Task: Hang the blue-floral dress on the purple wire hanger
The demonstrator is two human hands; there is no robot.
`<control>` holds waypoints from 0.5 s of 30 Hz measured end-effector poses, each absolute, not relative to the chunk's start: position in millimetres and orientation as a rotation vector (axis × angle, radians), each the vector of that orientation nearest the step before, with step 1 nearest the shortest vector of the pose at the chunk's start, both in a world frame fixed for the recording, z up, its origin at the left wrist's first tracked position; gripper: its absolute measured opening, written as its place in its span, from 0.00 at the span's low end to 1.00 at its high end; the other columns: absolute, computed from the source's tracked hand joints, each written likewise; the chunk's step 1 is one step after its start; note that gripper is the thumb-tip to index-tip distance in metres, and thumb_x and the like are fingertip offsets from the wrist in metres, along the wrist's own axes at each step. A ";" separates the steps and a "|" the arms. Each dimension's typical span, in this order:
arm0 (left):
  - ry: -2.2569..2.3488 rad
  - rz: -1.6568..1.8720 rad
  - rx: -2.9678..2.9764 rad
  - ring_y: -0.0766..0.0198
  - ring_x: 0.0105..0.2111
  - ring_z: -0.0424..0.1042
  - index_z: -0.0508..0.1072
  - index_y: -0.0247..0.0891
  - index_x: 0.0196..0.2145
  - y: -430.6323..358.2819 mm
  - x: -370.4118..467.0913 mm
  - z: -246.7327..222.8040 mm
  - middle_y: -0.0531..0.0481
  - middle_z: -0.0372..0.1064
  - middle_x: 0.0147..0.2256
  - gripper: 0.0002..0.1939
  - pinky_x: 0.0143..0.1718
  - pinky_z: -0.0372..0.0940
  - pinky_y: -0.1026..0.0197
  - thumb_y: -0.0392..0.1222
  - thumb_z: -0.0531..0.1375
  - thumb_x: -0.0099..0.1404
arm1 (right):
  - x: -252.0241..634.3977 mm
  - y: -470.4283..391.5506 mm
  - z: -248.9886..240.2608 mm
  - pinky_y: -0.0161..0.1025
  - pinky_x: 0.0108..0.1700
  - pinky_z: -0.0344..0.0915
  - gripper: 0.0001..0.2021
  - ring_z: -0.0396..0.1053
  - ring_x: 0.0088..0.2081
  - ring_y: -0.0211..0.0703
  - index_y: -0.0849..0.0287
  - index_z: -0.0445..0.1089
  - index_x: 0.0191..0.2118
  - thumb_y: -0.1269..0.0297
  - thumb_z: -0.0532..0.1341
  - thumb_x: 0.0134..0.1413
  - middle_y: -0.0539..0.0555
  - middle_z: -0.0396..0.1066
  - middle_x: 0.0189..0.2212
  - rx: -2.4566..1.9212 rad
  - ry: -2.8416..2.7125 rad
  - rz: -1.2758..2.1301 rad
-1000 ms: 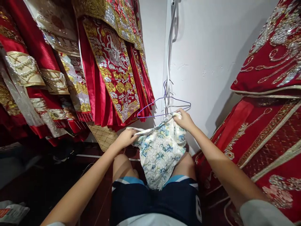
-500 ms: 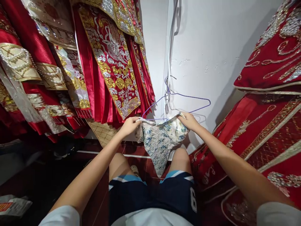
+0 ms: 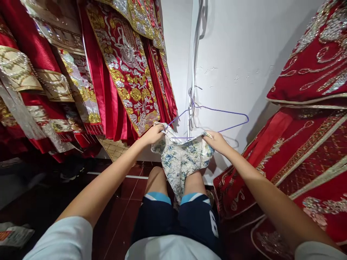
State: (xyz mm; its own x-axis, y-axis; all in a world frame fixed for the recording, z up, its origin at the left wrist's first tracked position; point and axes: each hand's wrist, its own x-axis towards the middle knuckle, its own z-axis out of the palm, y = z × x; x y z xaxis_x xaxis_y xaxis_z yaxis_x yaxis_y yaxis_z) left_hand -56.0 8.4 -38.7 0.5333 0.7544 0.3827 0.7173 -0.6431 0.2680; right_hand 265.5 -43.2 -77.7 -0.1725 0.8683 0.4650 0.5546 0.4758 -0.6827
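Note:
A white floral top (image 3: 176, 159) with blue and green patterning hangs stretched between my hands, its lower end narrowing down between my knees. My left hand (image 3: 154, 134) pinches the neckline at its left shoulder. At the opposite shoulder, my right hand (image 3: 215, 140) grips the fabric edge. A thin purple clothes hanger (image 3: 225, 111) hangs by its hook near the wall corner. Its left arm runs into the top's left shoulder, while the right arm sticks out bare past my right hand. Part of the hanger's lower bar is visible across the neck opening.
Red embroidered garments (image 3: 130, 72) with gold and silver sequins hang at the left. More red beaded garments (image 3: 306, 151) fill the right side. Behind the hanger stands a white wall (image 3: 230, 47). Dark red tiles (image 3: 121, 216) cover the floor, with a plastic-wrapped item (image 3: 16, 234) at lower left.
My left hand has lifted the left shoulder of the top up around the hanger's left end. The right shoulder has shifted slightly left, exposing more hanger. My knees have moved closer together.

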 end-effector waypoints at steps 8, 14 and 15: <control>1.314 1.291 2.649 0.56 0.35 0.69 0.71 0.37 0.38 -0.2 -17.0 -17.8 0.44 0.71 0.35 0.12 0.42 0.64 0.55 0.36 0.48 0.64 | 261.0 -47.5 -75.4 0.40 0.39 0.62 0.08 0.66 0.34 0.45 0.57 0.70 0.35 0.62 0.57 0.50 0.51 0.71 0.31 -1.142 -1.847 0.388; 1.358 1.253 2.678 0.56 0.33 0.71 0.71 0.37 0.53 3.3 -26.1 -8.9 0.45 0.74 0.35 0.21 0.37 0.63 0.57 0.36 0.50 0.64 | 320.5 -44.4 -54.4 0.41 0.33 0.63 0.36 0.63 0.25 0.42 0.60 0.62 0.62 0.63 0.63 0.43 0.50 0.72 0.26 -1.351 -1.464 0.012; 1.367 1.225 2.706 0.55 0.35 0.72 0.72 0.37 0.51 4.5 -26.6 -7.0 0.44 0.75 0.36 0.20 0.38 0.63 0.57 0.37 0.50 0.65 | 329.4 -40.6 -49.0 0.41 0.34 0.64 0.34 0.64 0.26 0.43 0.60 0.65 0.59 0.63 0.63 0.42 0.51 0.73 0.27 -1.359 -1.469 -0.019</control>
State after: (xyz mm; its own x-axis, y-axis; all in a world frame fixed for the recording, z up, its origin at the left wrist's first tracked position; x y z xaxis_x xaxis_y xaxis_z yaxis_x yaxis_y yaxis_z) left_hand -26.6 4.5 -7.0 0.3725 0.6414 0.6707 0.7370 -0.6437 0.2062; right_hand 329.4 -40.6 -49.0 0.2360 0.6980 0.6761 0.7153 0.3461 -0.6071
